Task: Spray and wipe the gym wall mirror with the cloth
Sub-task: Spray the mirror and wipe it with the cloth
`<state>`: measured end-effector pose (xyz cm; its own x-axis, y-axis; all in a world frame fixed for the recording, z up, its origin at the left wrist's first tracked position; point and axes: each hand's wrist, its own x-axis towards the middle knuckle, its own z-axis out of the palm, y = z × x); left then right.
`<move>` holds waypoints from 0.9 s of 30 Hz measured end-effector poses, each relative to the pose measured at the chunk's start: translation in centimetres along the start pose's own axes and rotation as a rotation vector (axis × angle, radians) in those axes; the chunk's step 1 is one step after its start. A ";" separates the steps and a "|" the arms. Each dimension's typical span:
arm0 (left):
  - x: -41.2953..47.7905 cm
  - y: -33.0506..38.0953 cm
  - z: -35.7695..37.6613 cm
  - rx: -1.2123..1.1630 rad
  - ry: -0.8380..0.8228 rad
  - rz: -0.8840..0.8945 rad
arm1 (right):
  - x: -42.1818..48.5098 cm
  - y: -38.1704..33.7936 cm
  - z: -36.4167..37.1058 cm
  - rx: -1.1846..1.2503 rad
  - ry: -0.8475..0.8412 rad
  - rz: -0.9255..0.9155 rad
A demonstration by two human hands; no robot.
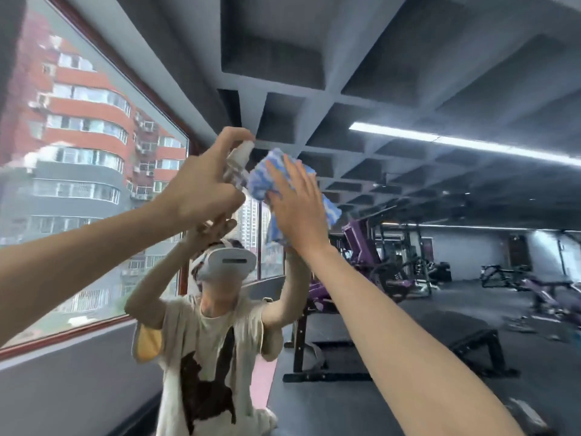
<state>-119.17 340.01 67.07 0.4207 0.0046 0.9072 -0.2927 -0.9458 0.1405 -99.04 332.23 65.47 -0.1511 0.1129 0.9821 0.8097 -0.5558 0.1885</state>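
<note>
The wall mirror (424,184) fills the view and reflects the gym and me. My left hand (201,180) is raised high and grips a pale spray bottle (237,160), with a finger curled over its top. Just to its right, my right hand (295,206) presses a blue-and-white cloth (273,171) flat against the glass, fingers straight and spread. The cloth hangs down past my palm toward the lower right. Most of the bottle's body is hidden behind my left hand.
The mirror shows a large window (78,184) with red and grey buildings at left, a dark coffered ceiling with a light strip (456,141), purple gym machines (361,247) and a black bench (393,341) on dark flooring at right.
</note>
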 end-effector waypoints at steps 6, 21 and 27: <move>1.5 2.4 5.1 0.074 0.039 -0.040 | 1.8 18.5 -6.1 -0.061 0.161 0.577; 7.1 7.9 7.4 0.031 0.220 -0.303 | 12.2 23.6 -6.4 -0.032 0.208 0.413; 6.6 9.1 8.5 0.044 0.287 -0.332 | 6.2 9.2 -1.1 0.189 0.002 -0.404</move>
<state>-111.78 328.66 71.02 0.2287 0.3945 0.8900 -0.1422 -0.8909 0.4315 -93.16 326.86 73.30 -0.4777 0.2881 0.8300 0.7750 -0.3068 0.5525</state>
